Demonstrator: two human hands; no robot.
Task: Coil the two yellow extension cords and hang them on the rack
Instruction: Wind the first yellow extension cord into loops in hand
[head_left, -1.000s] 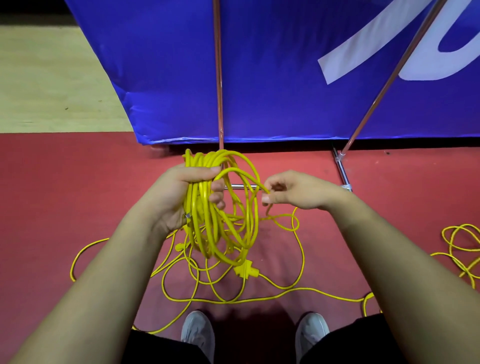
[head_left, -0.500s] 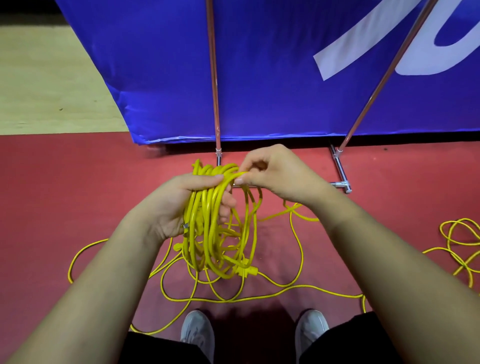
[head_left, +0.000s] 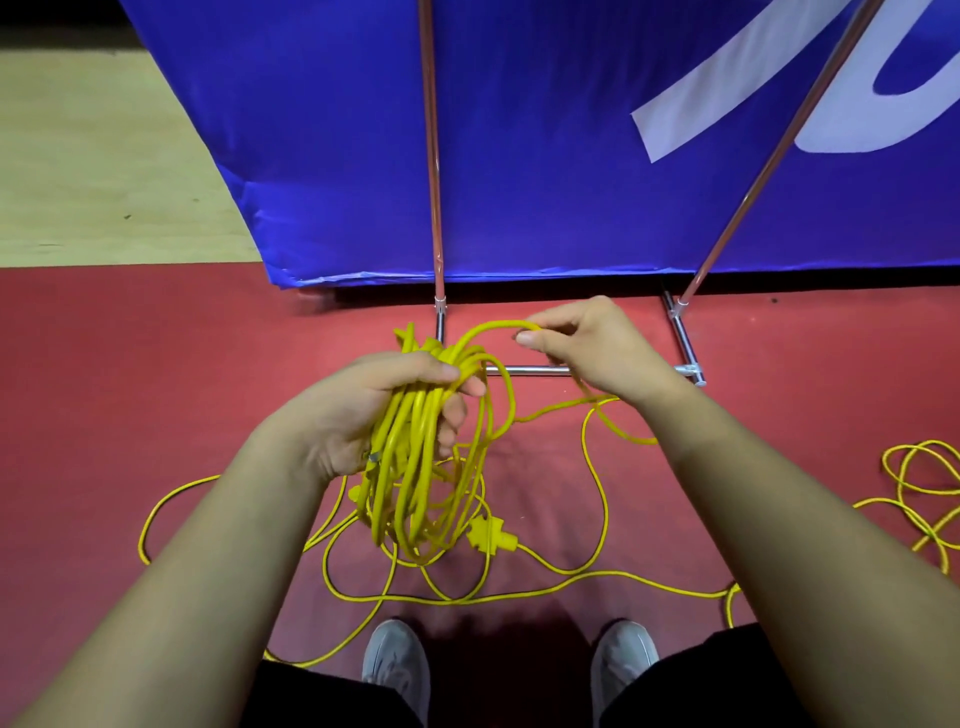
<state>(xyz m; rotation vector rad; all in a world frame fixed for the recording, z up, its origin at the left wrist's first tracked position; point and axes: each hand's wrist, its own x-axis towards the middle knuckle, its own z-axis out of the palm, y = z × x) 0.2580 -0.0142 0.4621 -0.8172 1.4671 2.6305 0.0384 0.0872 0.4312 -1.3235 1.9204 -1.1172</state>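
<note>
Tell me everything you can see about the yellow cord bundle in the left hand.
The yellow coiled extension cord is a thick bunch of glossy, plastic-looking loops hanging roughly upright above the red floor. The left hand is closed around its upper part, and the right hand pinches a fresh loop at the top. A yellow plug dangles beside the bottom of the loops. Uncoiled slack trails from the bundle across the floor, in front of the grey shoes.

The blue banner (head_left: 545, 156) ran off the top and right edges, its white lettering (head_left: 779, 93) unreadable. Right of it, the second yellow cord (head_left: 919, 488) was cut by the right edge.
</note>
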